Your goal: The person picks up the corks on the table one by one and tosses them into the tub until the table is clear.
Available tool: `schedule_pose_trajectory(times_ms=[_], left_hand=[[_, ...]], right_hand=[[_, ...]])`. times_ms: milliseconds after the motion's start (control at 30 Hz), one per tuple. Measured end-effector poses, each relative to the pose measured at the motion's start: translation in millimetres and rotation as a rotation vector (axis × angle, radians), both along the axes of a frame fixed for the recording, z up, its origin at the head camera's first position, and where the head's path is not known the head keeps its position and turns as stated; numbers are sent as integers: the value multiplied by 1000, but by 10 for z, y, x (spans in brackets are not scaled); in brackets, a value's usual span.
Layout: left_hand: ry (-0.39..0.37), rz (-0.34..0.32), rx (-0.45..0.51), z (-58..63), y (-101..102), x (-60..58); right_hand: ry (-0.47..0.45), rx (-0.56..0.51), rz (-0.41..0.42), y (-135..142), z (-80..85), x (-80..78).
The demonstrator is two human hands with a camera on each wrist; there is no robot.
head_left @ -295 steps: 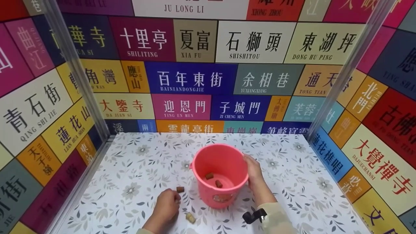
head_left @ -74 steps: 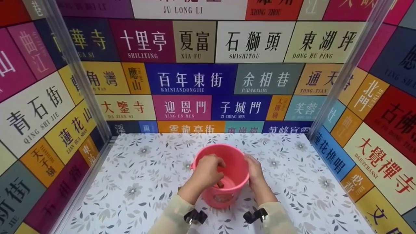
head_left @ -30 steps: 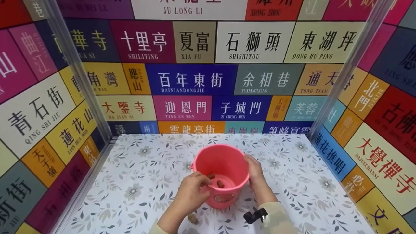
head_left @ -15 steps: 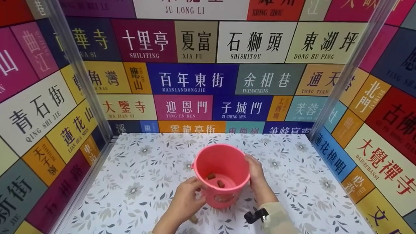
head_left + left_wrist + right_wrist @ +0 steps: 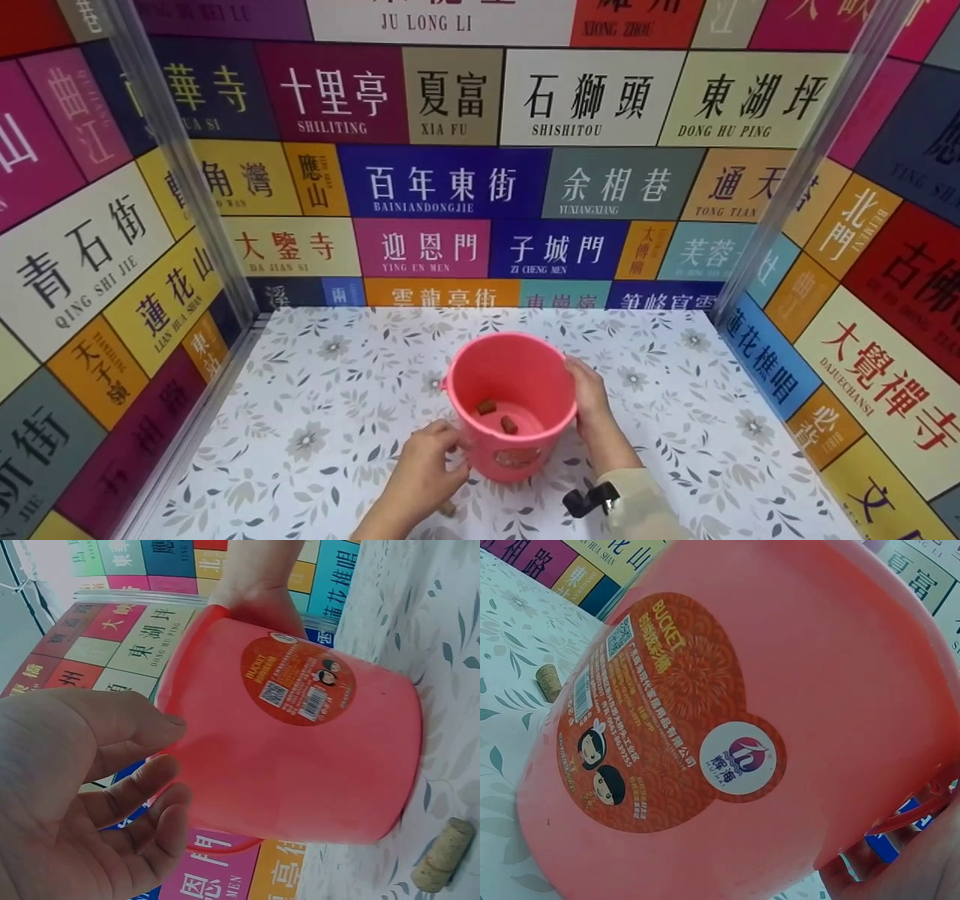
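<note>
A pink plastic bucket (image 5: 517, 450) with a round printed sticker (image 5: 300, 680) stands tilted on the flowered tabletop. Inside lie two small brown cork-like pieces (image 5: 509, 426). My right hand (image 5: 590, 395) grips the bucket's right side near the rim; in the right wrist view its fingers (image 5: 862, 862) show at the lower right corner by the handle. Just outside the near left wall is my left hand (image 5: 424, 465), with fingers loosely bent and nothing visible between them. A tan cork (image 5: 444, 855) lies on the table below the left hand, partly hidden by it in the head view.
Walls with colourful sign panels (image 5: 442, 180) enclose the table at the back and both sides. Clear plastic strips (image 5: 187, 180) run down the corners. A black band (image 5: 591, 499) sits at the right wrist. White flowered cloth (image 5: 315, 390) covers the tabletop.
My left hand was inside the bucket 2.5 s ago; it has come out over the rim and moved down and left. The right hand and the bucket have stayed nearly still.
</note>
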State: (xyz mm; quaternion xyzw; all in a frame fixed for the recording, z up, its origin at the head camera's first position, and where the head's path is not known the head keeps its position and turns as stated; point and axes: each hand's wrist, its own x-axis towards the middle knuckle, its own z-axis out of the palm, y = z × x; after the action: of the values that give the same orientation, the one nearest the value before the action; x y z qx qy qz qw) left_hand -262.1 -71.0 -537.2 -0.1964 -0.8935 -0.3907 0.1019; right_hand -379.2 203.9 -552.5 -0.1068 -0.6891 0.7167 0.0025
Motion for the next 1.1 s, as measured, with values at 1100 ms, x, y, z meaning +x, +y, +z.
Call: schedule_pose_trajectory(times_ms=[1100], left_hand=[[-265, 0, -65, -523, -93, -74]], right_hand=[[0, -1, 1, 2, -9, 17]])
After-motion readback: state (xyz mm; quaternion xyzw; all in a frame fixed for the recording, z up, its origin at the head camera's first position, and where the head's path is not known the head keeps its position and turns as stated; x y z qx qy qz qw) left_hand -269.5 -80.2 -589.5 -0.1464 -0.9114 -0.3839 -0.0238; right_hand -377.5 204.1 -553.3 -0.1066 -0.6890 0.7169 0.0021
